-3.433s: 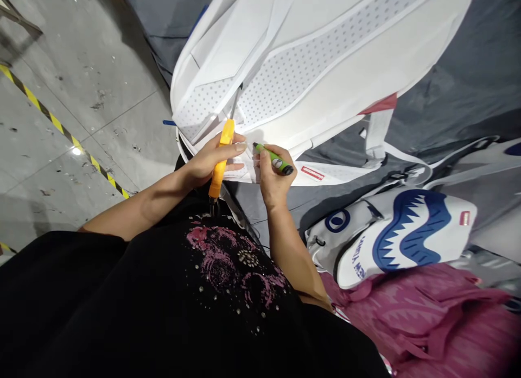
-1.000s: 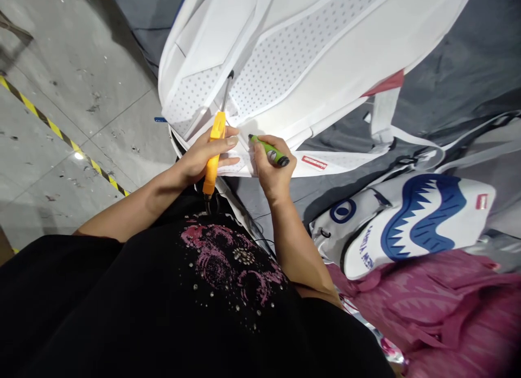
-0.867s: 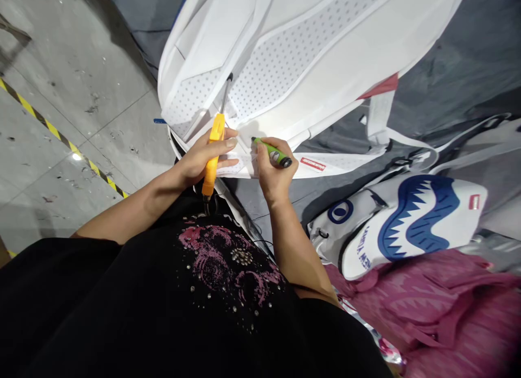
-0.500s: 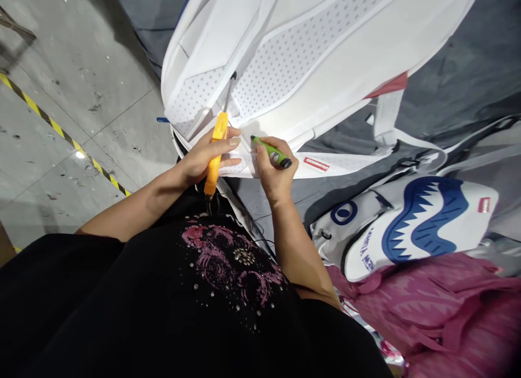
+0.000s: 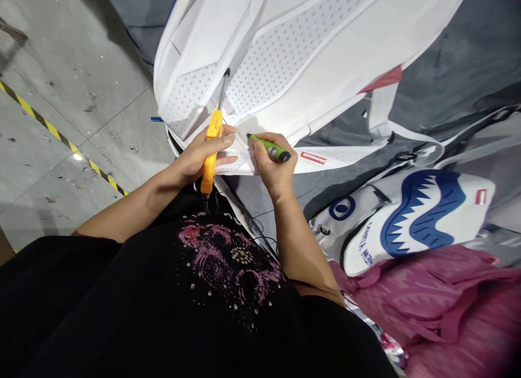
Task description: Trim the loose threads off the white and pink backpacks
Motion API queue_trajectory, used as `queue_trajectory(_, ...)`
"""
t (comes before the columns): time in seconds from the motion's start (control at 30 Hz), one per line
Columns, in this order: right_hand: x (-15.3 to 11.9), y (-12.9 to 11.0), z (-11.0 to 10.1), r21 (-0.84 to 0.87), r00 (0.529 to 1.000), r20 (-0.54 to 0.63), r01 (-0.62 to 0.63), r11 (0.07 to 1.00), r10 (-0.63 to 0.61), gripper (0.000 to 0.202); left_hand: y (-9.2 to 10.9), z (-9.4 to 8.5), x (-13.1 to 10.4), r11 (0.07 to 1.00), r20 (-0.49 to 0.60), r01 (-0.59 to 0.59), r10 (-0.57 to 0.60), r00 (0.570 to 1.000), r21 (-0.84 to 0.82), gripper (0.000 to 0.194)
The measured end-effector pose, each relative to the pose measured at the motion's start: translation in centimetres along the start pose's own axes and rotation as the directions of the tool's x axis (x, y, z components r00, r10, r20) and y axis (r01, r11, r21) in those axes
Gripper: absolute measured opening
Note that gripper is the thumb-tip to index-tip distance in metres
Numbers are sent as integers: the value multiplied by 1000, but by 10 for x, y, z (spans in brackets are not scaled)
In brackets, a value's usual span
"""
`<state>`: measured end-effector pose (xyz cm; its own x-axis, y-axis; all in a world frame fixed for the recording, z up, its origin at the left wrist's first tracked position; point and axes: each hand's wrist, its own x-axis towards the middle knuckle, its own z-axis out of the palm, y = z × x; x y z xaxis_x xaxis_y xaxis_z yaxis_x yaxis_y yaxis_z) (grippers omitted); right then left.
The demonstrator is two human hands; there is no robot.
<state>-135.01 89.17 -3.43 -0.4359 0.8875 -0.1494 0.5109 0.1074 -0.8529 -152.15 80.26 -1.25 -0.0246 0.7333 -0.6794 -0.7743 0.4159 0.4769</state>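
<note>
Slanting upward from my left hand (image 5: 203, 152) is an orange-handled tool (image 5: 210, 155) with a thin metal shaft and a dark tip, held between thumb and fingers. My right hand (image 5: 275, 166) grips a green marker (image 5: 271, 147), its dark tip pointing left toward the white fabric and its black end toward the right. Both hands are over the lower edge of a large white bag (image 5: 325, 90) with dotted mesh panels. A white strap (image 5: 345, 156) with a red label runs right from beneath my right hand.
A white and blue bag with a toothed pattern (image 5: 419, 218) lies at the right, above a pink bag (image 5: 439, 307). Dark grey fabric (image 5: 472, 57) spreads beneath the white bag. Yellow and black tape (image 5: 52, 129) crosses the grey floor (image 5: 118, 128) at the left.
The whole view has shifted slightly, so the bags and hands appear a little further left and up. Both hands keep their holds on the tool and the marker.
</note>
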Motion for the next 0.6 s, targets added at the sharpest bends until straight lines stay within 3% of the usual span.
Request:
queue_trajectory(0.3, 0, 3, 0, 32, 1000, -24, 4, 999, -3, 11, 0, -1, 0, 1000, 1, -14, 14, 1000, 23, 34)
queue_trajectory(0.5, -3, 7, 1, 101, 997, -57, -52, 993, 58, 15, 0, -2, 1, 999, 15, -11, 11, 1000, 35, 35)
queue_trajectory(0.6, -3, 6, 2, 92, 999, -20, -26, 995, 28, 14, -1, -3, 1, 1000, 15, -15, 15, 1000, 24, 33)
